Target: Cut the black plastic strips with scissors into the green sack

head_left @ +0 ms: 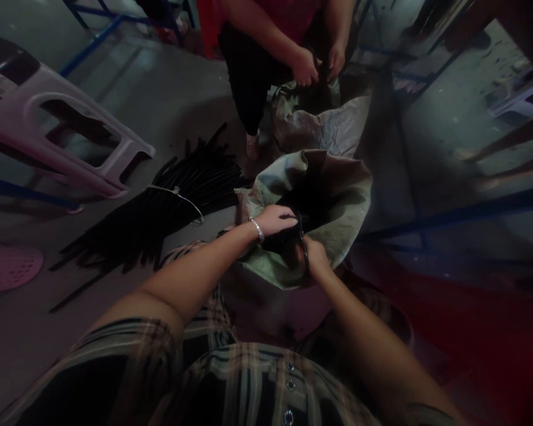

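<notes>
Right hand point(316, 255) closes on a small black tool point(302, 244) at the mouth of a woven sack point(340, 201). Left hand point(272, 219), fingers half curled, reaches over the rim, its hold unclear; a tied bundle of black strips point(169, 207) lies beyond it.

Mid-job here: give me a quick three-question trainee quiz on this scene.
1. Which hand wears the shiny silver bangle: the left hand or the right hand?
2. True or false: the bundle of thin black rods lies on the grey concrete floor beside the green woven sack.
3. Fill in: the bundle is tied with pale ____.

Key: 1 left; 2 true; 3 cord.
</notes>
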